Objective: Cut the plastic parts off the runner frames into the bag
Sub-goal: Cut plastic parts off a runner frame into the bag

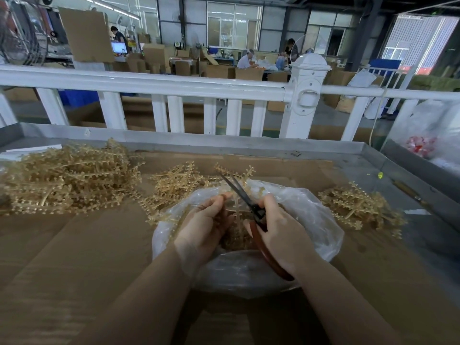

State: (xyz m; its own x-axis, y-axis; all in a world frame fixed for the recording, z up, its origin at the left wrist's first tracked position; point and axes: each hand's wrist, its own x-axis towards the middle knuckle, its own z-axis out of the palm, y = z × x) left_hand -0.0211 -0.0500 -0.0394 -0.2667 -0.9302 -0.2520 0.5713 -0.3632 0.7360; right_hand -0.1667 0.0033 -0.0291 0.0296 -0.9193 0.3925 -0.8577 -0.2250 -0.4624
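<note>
My left hand (204, 227) pinches a tan plastic runner frame (237, 211) above the mouth of a clear plastic bag (313, 220). My right hand (281, 230) grips red-handled scissors (249, 202), blades parted and pointing up and away beside the frame. Small tan cut parts (236, 239) lie inside the bag, between my hands. A large heap of runner frames (67, 178) lies at the left. A smaller heap (179, 185) sits just behind the bag.
Another pile of tan frames (361, 207) lies right of the bag. Cardboard (74, 257) covers the metal-rimmed table (249, 141). A white railing (174, 85) runs behind it. A bag with red pieces (423, 143) hangs at the far right. People work in the background.
</note>
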